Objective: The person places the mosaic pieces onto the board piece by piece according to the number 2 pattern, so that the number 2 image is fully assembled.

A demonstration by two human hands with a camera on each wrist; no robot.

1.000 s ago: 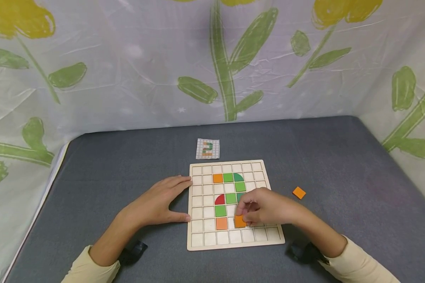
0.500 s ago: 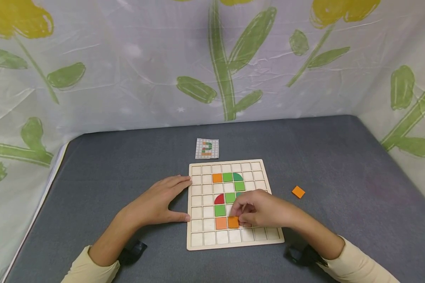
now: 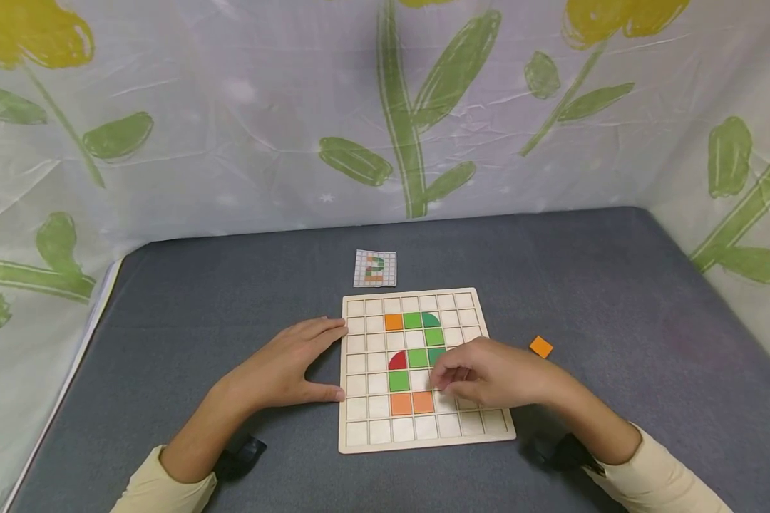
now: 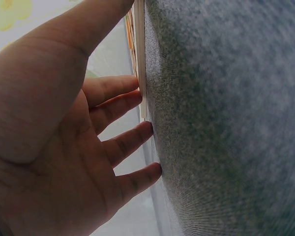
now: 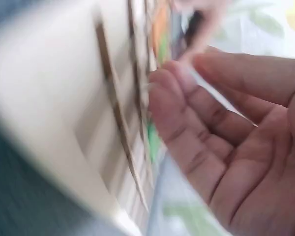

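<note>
A wooden grid board (image 3: 361, 431) lies on the table, holding several green, orange and red tiles. Along its left edge rests my left hand (image 3: 282, 367); in the left wrist view its fingers (image 4: 128, 142) are spread, with some touching the board's rim and others the cloth. My right hand (image 3: 490, 374) hovers over the board's right part, fingers loosely bent with nothing between them. Just left of its fingertips, a light orange square tile (image 3: 423, 402) sits in a cell beside another light orange tile (image 3: 401, 404). The right wrist view is blurred.
Right of the board, a loose orange square tile (image 3: 541, 347) lies on the grey cloth (image 3: 231, 285). Behind the board is a small card (image 3: 375, 268) printed with a coloured grid pattern. A flower-patterned curtain (image 3: 244, 142) closes off the back and sides.
My right hand slid an orange tile left into the cell beside the other light orange one, let go, and drew back slightly right. The left hand stayed put.
</note>
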